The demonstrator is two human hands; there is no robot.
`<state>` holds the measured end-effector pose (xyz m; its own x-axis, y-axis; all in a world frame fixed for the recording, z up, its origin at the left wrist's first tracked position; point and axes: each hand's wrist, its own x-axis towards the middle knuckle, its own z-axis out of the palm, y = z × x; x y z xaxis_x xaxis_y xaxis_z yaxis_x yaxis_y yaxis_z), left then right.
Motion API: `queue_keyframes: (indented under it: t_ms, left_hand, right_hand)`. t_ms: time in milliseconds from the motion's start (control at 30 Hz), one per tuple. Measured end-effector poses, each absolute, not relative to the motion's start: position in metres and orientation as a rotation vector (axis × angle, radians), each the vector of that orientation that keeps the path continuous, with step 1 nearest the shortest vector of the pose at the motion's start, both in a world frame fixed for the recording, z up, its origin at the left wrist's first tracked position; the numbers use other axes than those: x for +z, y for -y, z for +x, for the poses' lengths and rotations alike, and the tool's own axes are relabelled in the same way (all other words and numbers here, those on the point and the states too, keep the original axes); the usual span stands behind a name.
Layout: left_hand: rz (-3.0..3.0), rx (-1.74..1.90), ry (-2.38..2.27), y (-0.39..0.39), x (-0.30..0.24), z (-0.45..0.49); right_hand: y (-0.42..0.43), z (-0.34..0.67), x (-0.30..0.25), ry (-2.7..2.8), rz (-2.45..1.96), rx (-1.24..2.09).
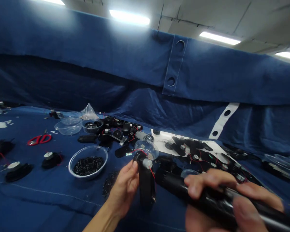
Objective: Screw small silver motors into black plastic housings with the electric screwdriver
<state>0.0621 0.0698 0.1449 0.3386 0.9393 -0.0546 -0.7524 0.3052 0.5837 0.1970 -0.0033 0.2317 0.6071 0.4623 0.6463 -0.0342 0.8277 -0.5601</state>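
My left hand [127,185] is closed around a long black plastic housing [145,185], held upright. At the housing's top sits a small silver motor [147,163], with a red wire running down the side. My right hand [222,199], partly blurred, is wrapped round a thick black electric screwdriver [207,196]. Its narrower end points left toward the housing; I cannot make out the bit or whether it touches. Left of my left hand stands a clear bowl [71,166] of small black screws [89,166]. More loose screws [110,183] lie beside my left wrist.
Red-handled scissors [40,139] and black motor parts [50,160] lie at left. Clear tubs [69,126], a plastic bag [89,112] and piled black parts with red wires [125,127] are behind. A white sheet [160,138] carries more parts at right. A blue cloth wall [111,58] rises behind.
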Motion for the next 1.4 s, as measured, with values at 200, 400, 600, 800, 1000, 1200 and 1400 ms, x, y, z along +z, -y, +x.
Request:
queue_keyframes:
  t_ms: [200, 400, 600, 800, 1000, 1200, 1400]
  left_hand:
    - [0.363, 1.083, -0.485, -0.079, 0.133, 0.072]
    - [0.301, 1.044, -0.481, -0.081, 0.133, 0.073]
    - [0.299, 1.024, -0.452, -0.078, 0.132, 0.074]
    - [0.315, 1.009, -0.447, -0.073, 0.132, 0.078]
    - [0.387, 1.076, -0.431, -0.074, 0.134, 0.075]
    - [0.479, 1.16, -0.412, -0.067, 0.137, 0.069]
    - [0.567, 1.133, -0.396, -0.065, 0.14, 0.069]
  right_hand:
    - [-0.035, 0.19, 0.236, 0.758, -0.58, 0.427]
    - [-0.042, 0.183, 0.242, 0.661, -0.408, 0.58]
    - [-0.045, 0.176, 0.239, 0.822, -0.439, 0.422]
    - [-0.047, 0.18, 0.238, 0.794, -0.49, 0.312]
    - [-0.037, 0.18, 0.234, 0.909, -0.445, 0.27]
    - [-0.02, 0.178, 0.243, 0.633, -0.538, 0.184]
    - [-0.008, 0.181, 0.245, 0.729, -0.537, 0.175]
